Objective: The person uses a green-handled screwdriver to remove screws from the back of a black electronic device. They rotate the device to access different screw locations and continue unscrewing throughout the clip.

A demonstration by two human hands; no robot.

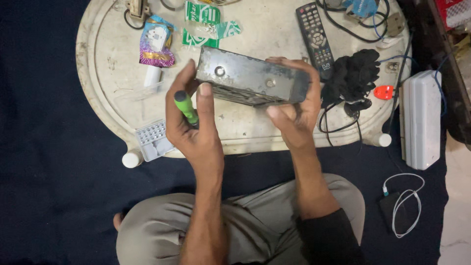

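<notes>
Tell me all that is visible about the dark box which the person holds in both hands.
The dark metal box is flat and rectangular, grey-black, worn and scuffed as it looks. Its upward face shows two small round fittings. It is tilted, held above the round white table. The right hand grips its right end; the left hand touches its left end with thumb and fingers while also holding a green-handled screwdriver. Its underside is hidden.

Bare tray surface is lying open in the lower middle of the frame, under the dark metal box. In the upper left, wrappers and a bit case are crowding the way. At right, a remote, black gloves and tangled cables are blocking passage.
</notes>
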